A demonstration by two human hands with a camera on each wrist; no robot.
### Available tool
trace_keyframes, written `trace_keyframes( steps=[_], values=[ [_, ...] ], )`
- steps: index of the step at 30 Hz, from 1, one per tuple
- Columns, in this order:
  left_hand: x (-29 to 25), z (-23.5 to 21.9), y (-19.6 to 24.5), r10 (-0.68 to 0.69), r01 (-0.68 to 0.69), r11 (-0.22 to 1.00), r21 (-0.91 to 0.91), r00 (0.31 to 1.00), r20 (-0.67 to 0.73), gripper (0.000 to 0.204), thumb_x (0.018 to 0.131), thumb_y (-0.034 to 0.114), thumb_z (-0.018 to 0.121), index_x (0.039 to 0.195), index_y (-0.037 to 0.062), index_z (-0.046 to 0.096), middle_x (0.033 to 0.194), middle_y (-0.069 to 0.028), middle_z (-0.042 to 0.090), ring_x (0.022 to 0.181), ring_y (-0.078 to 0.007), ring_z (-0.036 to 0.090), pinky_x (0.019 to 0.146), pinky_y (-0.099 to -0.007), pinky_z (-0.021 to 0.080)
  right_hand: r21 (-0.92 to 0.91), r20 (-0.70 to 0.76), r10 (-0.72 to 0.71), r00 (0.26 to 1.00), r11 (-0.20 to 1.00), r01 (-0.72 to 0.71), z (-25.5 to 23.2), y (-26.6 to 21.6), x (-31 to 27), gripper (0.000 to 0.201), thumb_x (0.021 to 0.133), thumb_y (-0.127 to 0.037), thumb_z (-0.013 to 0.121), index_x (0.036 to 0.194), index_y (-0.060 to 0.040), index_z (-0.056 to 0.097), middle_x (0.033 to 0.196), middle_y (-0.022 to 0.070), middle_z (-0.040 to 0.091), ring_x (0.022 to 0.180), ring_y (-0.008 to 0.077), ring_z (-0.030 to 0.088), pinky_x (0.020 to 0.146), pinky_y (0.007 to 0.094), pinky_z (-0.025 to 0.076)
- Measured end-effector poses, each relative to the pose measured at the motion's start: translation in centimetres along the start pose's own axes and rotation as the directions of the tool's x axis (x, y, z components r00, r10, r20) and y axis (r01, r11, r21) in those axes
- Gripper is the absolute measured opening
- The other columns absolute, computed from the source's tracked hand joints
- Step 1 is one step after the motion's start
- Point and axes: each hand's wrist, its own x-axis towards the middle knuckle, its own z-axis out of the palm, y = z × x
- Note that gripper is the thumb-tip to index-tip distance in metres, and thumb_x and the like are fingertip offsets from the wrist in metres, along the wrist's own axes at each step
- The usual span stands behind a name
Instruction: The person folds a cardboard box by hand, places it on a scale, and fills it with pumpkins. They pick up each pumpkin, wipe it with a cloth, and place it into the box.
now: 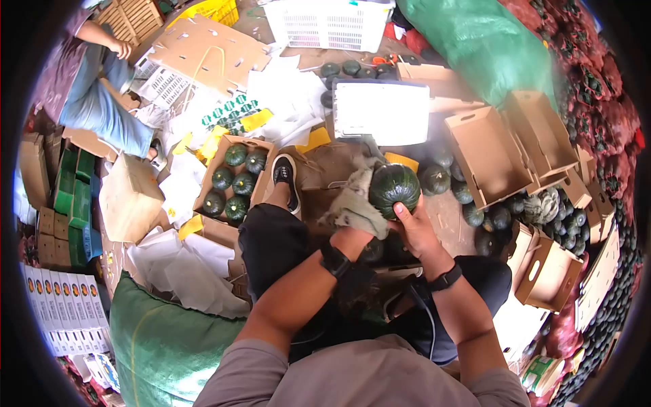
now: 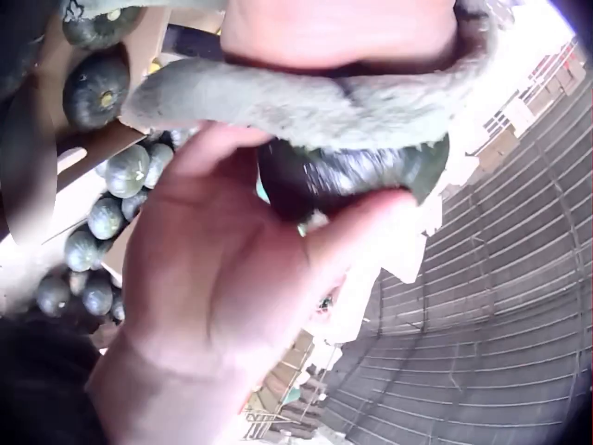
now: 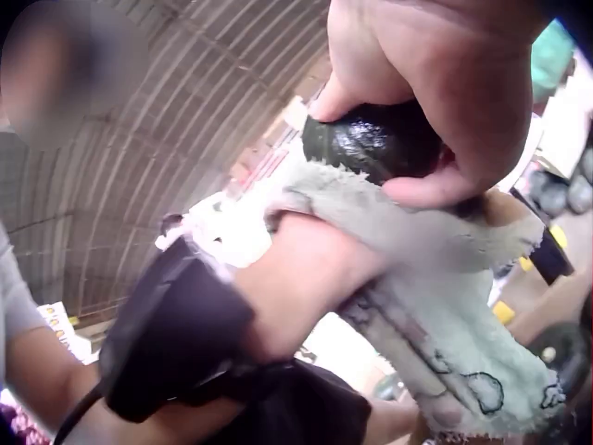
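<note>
A round dark green squash [image 1: 395, 190] with a glossy rind is held up before the person's lap. My right hand [image 1: 416, 230] grips it from the right, thumb laid over the near side. At the squash's left side, my left hand [image 1: 352, 239] holds a worn grey-green cloth [image 1: 354, 200] against the rind. The cloth covers most of the left fingers. In the left wrist view the cloth [image 2: 306, 104] wraps across the squash [image 2: 352, 171], between the two hands. The right wrist view shows the right fingers spread round the squash [image 3: 375, 139].
An open carton [image 1: 196, 197] of several squashes stands left of the shoe [image 1: 285, 180]. Loose squashes [image 1: 435, 180] and empty cartons [image 1: 485, 152] lie to the right. A white crate [image 1: 381, 112] is ahead, a green sack [image 1: 163, 346] at the lower left. Another person [image 1: 102, 102] sits at the upper left.
</note>
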Motion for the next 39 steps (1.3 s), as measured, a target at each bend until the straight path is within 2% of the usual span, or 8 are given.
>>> trace_keyframes(
  steps=[3,5,8,11,15,21,27,39],
  values=[
    [0.5,-2.8,3.0,0.049,-0.172,0.827,0.536,0.97,0.237,0.054,0.06,0.027,0.076,0.109,0.0106,0.06,0.11,-0.0132,0.061,0.098,-0.028,0.061,0.085,-0.0358,0.049,-0.798,0.241,-0.267,0.933,0.493,0.347,-0.9,-2.8,-0.5,0.079,0.074,-0.017,0.079,0.136,-0.0099,0.031,0.125,0.0064,0.049,0.115,0.0218,0.052,0.091,0.0336,0.048],
    [1.1,-4.3,3.6,0.219,-0.355,0.842,0.406,0.913,0.345,0.053,0.058,0.019,0.073,0.109,0.013,0.06,0.111,-0.0117,0.061,0.105,-0.031,0.057,0.089,-0.0402,0.046,-0.75,0.397,-0.359,0.844,0.403,0.524,0.4,-4.6,-2.1,0.083,0.069,-0.014,0.082,0.135,-0.0068,0.032,0.121,0.0084,0.052,0.111,0.0231,0.054,0.093,0.0352,0.047],
    [0.0,-3.4,1.8,0.227,-0.235,0.971,0.052,0.966,0.124,0.053,0.06,0.018,0.072,0.111,0.0144,0.06,0.113,-0.0113,0.06,0.107,-0.0302,0.056,0.09,-0.039,0.046,-0.289,0.165,-0.428,0.888,0.84,0.459,1.3,-2.3,-1.3,0.083,0.066,-0.004,0.08,0.134,-0.0032,0.032,0.124,0.0151,0.047,0.116,0.0258,0.05,0.099,0.0362,0.041],
    [-1.3,-3.3,1.4,0.118,-0.143,0.959,0.244,0.986,0.114,0.051,0.062,0.018,0.071,0.111,0.0138,0.06,0.112,-0.0114,0.061,0.108,-0.0301,0.056,0.09,-0.0389,0.046,-0.794,0.153,-0.723,0.674,0.316,0.519,1.0,2.4,0.2,0.088,0.065,-0.012,0.081,0.136,-0.0038,0.032,0.128,0.0118,0.043,0.118,0.0232,0.047,0.102,0.0354,0.038],
    [-0.9,-4.4,0.3,0.117,-0.143,0.948,0.286,0.988,0.105,0.048,0.064,0.019,0.069,0.111,0.0129,0.06,0.112,-0.0114,0.061,0.108,-0.0298,0.056,0.091,-0.0387,0.046,-0.133,0.367,-0.356,0.859,0.895,0.427,0.1,-0.2,-0.3,0.081,0.073,-0.026,0.077,0.137,-0.0081,0.03,0.13,0.0129,0.042,0.121,0.0249,0.043,0.103,0.0379,0.035],
    [-2.5,-4.7,-4.9,-0.059,-0.014,0.906,0.424,0.986,0.159,0.045,0.068,0.021,0.067,0.111,0.0115,0.061,0.112,-0.0115,0.061,0.108,-0.0295,0.056,0.091,-0.0384,0.046,0.014,0.202,-0.028,0.979,1.0,0.025,1.2,3.7,2.5,0.07,0.083,-0.018,0.069,0.141,-0.0106,0.03,0.129,0.0109,0.047,0.117,0.0214,0.049,0.099,0.0339,0.04],
    [-4.6,-3.8,-9.7,-0.214,0.049,0.81,0.584,0.952,0.217,0.041,0.071,0.022,0.065,0.111,0.0102,0.061,0.112,-0.0116,0.061,0.108,-0.0291,0.056,0.092,-0.0382,0.045,-0.892,0.278,-0.016,0.96,0.367,0.264,-0.7,19.3,9.1,0.069,0.082,-0.01,0.068,0.14,-0.0112,0.03,0.125,0.0107,0.05,0.112,0.0203,0.051,0.094,0.034,0.043],
    [-5.6,-2.8,-11.3,-0.258,0.066,0.776,0.628,0.941,0.22,0.036,0.078,0.025,0.06,0.11,0.0075,0.061,0.112,-0.0119,0.062,0.108,-0.0284,0.056,0.093,-0.0376,0.045,-0.955,0.247,0.149,0.957,-0.13,0.267,0.1,24.3,6.9,0.069,0.082,-0.009,0.066,0.141,-0.0131,0.029,0.124,0.0107,0.051,0.112,0.0205,0.051,0.093,0.0351,0.045]
  ],
)
